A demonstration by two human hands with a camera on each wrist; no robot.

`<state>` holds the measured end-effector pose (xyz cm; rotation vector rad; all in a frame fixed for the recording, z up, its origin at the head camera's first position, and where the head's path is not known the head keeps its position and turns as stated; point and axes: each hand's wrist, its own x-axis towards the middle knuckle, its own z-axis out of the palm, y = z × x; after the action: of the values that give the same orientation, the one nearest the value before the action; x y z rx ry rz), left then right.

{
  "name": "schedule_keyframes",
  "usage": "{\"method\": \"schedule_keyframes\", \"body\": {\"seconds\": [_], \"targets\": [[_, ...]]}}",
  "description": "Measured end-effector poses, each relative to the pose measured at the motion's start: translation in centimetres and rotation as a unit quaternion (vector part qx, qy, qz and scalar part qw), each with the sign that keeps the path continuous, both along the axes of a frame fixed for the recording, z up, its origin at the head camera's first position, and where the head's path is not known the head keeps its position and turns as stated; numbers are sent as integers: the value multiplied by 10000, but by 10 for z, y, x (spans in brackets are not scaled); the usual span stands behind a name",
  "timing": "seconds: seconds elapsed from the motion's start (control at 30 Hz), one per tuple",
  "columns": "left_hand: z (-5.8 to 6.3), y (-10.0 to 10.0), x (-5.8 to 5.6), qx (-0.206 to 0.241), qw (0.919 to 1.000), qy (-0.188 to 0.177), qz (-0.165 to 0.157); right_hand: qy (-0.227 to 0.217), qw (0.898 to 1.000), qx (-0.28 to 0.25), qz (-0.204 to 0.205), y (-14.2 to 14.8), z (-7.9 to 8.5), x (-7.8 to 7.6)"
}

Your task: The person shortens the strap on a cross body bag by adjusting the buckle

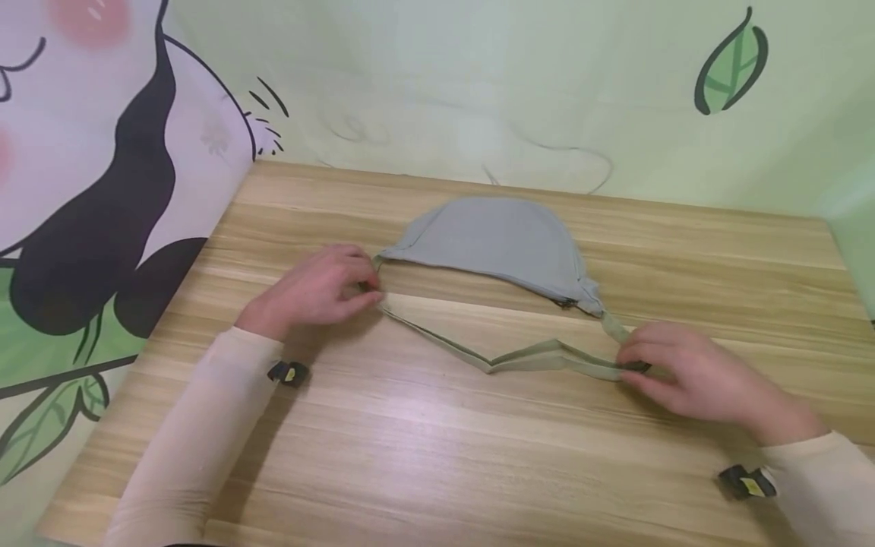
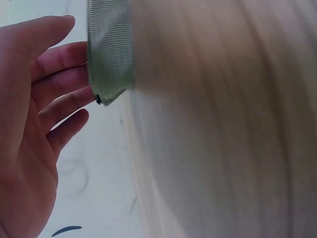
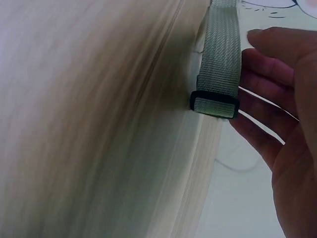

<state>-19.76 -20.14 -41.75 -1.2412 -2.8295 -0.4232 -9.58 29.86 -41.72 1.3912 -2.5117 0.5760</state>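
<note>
A grey, half-round waist bag (image 1: 488, 239) lies on the wooden table, its curved side toward the wall. Its pale green webbing strap (image 1: 522, 363) runs toward the near side, standing on edge in a zigzag. At the strap's left bend is my left hand (image 1: 314, 285); the fingers touch the webbing (image 2: 110, 44) from behind, and the thumb stands clear of it. My right hand (image 1: 697, 372) is at the right bend, beside a black slider buckle (image 3: 215, 104). Its fingers reach behind the strap there, thumb apart from the webbing.
The wooden table (image 1: 424, 456) meets a pale green wall (image 1: 437, 91) at the back. A painted panda covers the wall at left, and a painted leaf (image 1: 733, 68) is at upper right. Black wrist bands (image 1: 290, 373) sit at both sleeve cuffs.
</note>
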Motion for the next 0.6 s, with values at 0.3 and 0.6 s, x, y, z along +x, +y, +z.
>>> {"method": "schedule_keyframes", "body": {"seconds": [0.3,0.6], "targets": [[10,18,12,338,9978,-176,547,-92,9878,-106,-1549,-14,13,-1],[23,65,26,406,9872,261,1519,-533,9489,84,-3111,-42,24,-5]]}}
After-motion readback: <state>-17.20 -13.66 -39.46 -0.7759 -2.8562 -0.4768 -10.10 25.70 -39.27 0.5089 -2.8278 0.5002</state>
